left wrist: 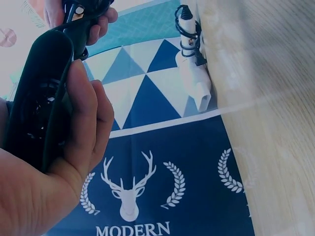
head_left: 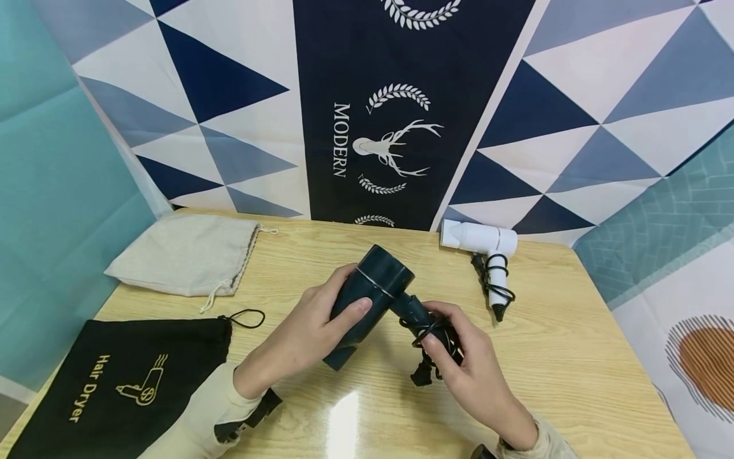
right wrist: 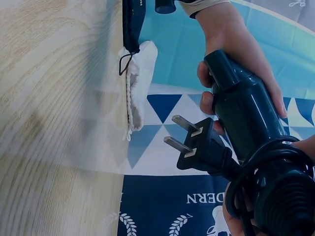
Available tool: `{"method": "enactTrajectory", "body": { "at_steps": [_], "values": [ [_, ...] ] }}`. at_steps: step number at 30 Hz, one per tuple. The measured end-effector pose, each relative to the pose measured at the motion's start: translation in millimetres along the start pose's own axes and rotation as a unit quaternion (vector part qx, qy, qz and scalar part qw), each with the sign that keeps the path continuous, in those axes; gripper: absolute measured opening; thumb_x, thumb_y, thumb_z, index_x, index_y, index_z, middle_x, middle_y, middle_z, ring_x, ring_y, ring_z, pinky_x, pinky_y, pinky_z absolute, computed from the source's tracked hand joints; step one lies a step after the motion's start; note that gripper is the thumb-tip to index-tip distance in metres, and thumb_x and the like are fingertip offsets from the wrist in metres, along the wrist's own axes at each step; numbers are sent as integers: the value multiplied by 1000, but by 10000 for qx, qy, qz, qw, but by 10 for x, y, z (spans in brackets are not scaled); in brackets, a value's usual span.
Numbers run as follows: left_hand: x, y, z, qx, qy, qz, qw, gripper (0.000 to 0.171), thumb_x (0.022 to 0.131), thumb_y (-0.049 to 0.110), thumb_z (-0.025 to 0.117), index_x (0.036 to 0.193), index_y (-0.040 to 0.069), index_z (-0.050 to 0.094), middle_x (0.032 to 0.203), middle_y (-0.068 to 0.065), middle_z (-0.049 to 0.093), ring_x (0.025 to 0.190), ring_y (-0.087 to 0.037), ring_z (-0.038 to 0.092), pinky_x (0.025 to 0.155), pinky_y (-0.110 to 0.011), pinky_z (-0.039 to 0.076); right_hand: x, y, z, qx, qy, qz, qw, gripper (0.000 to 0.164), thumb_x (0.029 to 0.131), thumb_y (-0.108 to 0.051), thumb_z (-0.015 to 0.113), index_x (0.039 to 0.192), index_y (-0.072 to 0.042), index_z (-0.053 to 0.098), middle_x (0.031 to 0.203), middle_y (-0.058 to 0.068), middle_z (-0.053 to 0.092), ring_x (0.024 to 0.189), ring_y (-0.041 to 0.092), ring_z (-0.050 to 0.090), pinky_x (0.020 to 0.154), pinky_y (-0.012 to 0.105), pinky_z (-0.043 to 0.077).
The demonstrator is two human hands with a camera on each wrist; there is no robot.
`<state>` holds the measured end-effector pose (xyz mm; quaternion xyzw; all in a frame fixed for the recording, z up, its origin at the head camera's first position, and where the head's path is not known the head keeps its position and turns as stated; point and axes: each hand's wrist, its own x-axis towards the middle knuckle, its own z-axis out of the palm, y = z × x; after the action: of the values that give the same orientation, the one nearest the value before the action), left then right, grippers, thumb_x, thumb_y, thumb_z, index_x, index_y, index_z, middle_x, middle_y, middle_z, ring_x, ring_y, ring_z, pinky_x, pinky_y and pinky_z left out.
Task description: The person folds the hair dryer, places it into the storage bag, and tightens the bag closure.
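Note:
Both hands hold a dark green hair dryer (head_left: 373, 287) over the table. My left hand (head_left: 312, 325) grips its barrel, thumb on top and fingers round the far side. The right hand (head_left: 467, 363) holds the handle, where the black cord (head_left: 424, 331) is wound round it. A two-pin plug (right wrist: 204, 147) sticks out from the coil in the right wrist view. In the left wrist view the open nozzle end (left wrist: 42, 108) faces the camera, with the left fingers curled along its side.
A white hair dryer (head_left: 478, 237) with its cord wrapped round the handle lies at the back right. At the left are a grey drawstring pouch (head_left: 183, 252) and, nearer, a black pouch (head_left: 132, 376) printed "Hair Dryer". A patterned cloth (head_left: 241, 95) hangs behind the wooden table (head_left: 516, 395).

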<state>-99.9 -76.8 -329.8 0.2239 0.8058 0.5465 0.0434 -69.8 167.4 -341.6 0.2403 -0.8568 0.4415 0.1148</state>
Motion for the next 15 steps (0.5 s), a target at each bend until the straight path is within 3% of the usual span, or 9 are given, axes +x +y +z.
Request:
{"method": "enactTrajectory", "body": {
  "at_steps": [10,15],
  "values": [
    [-8,42,25,-114,100,43,9999,49,90,46,44,134,35,26,107,3,54,81,-8,60,60,-25,51,-13,-24,-1,-19,176,-164,9997,42,87,-4,55,125,-19,46,102,-6,58,81,9,59,70,22,46],
    [-48,210,11,-250,255,71,9993,45,92,38,47,133,30,31,104,1,54,79,-11,61,58,-25,51,6,-37,-14,40,291,-305,9991,43,85,-1,56,125,-17,47,102,-5,58,80,9,59,71,20,46]
  ]
}}
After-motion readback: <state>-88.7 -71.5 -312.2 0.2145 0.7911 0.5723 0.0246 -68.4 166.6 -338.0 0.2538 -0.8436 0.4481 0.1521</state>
